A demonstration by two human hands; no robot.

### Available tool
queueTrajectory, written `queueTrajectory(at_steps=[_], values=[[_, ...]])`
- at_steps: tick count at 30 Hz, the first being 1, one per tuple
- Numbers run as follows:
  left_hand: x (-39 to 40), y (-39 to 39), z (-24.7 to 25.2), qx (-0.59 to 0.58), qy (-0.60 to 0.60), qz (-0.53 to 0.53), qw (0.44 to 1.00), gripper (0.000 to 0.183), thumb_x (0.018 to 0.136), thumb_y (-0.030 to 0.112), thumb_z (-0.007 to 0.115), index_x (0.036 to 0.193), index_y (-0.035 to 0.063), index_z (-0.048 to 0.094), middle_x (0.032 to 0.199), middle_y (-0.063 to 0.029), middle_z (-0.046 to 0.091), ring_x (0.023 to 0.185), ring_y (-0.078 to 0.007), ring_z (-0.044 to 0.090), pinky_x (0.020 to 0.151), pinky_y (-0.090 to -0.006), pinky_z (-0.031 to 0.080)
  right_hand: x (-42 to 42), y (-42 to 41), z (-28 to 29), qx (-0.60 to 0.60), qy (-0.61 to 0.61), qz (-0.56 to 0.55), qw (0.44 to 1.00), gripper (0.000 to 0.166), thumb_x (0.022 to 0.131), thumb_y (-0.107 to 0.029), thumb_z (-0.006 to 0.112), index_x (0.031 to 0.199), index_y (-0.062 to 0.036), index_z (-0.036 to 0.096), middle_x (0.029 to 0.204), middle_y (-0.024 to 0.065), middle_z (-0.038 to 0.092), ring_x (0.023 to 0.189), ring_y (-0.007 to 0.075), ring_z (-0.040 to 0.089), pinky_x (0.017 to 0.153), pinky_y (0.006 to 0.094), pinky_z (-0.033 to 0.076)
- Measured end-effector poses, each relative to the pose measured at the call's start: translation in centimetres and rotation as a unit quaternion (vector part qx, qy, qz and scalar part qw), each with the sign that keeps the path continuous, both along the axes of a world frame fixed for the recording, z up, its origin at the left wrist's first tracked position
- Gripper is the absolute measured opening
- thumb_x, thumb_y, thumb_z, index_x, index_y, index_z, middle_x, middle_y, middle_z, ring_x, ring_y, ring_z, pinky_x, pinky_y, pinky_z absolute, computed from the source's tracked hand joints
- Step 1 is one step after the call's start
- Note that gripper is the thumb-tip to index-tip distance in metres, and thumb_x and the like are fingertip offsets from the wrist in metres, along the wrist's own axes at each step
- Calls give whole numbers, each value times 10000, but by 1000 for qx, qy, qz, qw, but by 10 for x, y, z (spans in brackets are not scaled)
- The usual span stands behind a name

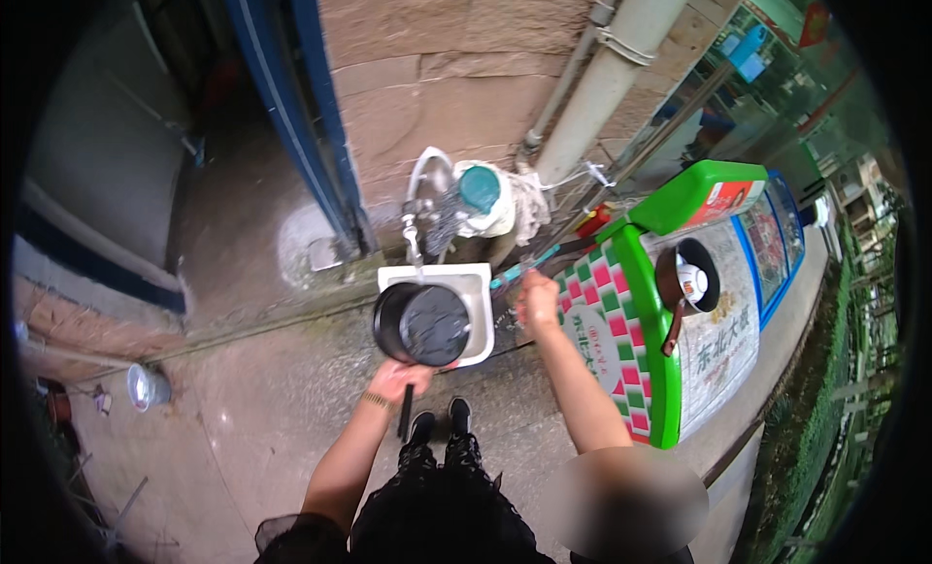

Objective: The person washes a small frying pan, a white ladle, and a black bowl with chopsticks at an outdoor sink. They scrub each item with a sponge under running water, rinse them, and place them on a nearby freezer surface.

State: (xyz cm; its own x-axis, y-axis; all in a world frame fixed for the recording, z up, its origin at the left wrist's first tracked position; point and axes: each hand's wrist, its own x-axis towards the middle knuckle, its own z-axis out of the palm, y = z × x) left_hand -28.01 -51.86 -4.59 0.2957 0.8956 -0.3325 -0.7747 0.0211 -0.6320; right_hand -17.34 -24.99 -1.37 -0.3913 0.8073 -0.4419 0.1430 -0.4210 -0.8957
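Note:
My left hand (399, 382) supports a black saucepan (422, 325) from its near edge, tilted over a white sink (477, 287); its dark handle points down past my fingers. Water seems to run from the metal tap (410, 233) beside the pan's far rim. To the right of the sink, my right hand (539, 302) is closed round a turquoise-handled brush or similar tool (539, 260), whose far end is blurred. Behind the sink stands a pale container with a green lid (479, 189), with a grey cloth (530, 207) hanging beside it.
A green chest freezer (659, 360) stands at the right, carrying a brown saucepan (666, 276) with a white bowl (692, 282) inside. A stone wall (451, 76) with a thick pipe (619, 76) rises behind the sink. A metal bucket (149, 387) sits on the ground at left.

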Motion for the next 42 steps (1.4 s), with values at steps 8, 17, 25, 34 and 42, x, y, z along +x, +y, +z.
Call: queueTrajectory(at_steps=[8,17,25,34,42], values=[[4,32,40,127,-2,-64,990,683,917,141,482,1382,-198,113,460,1,341,349,-89,356,372,-217,293,74,-12,62,30,-40,-60,997,342,956,-328,473,683,-130,416,522,-3,404,329,104,333,269,255,184],[39,70,66,143,58,-86,984,664,945,153,474,1366,-211,112,488,-49,392,348,-107,382,345,-233,301,186,-4,196,-20,130,55,990,385,967,-379,483,679,-137,399,512,-34,346,351,67,288,278,235,164],[76,79,87,106,47,-32,993,547,947,143,460,1394,-99,255,891,-158,559,397,-95,368,374,-227,288,214,-42,127,71,-72,217,971,306,942,-242,549,1142,-24,629,1016,104,640,939,156,610,833,297,468],[61,57,72,123,206,38,970,300,915,189,516,1133,-15,491,1118,-189,492,563,-141,410,403,-244,364,121,-68,116,96,82,152,980,208,907,-186,635,914,13,697,734,-83,605,651,30,474,634,201,404],[40,8,13,-4,332,77,940,283,923,300,531,956,25,590,727,-89,594,512,-188,462,520,-381,441,33,-64,119,575,-33,415,704,197,752,-152,739,903,-40,682,904,96,690,896,233,620,800,388,467]])
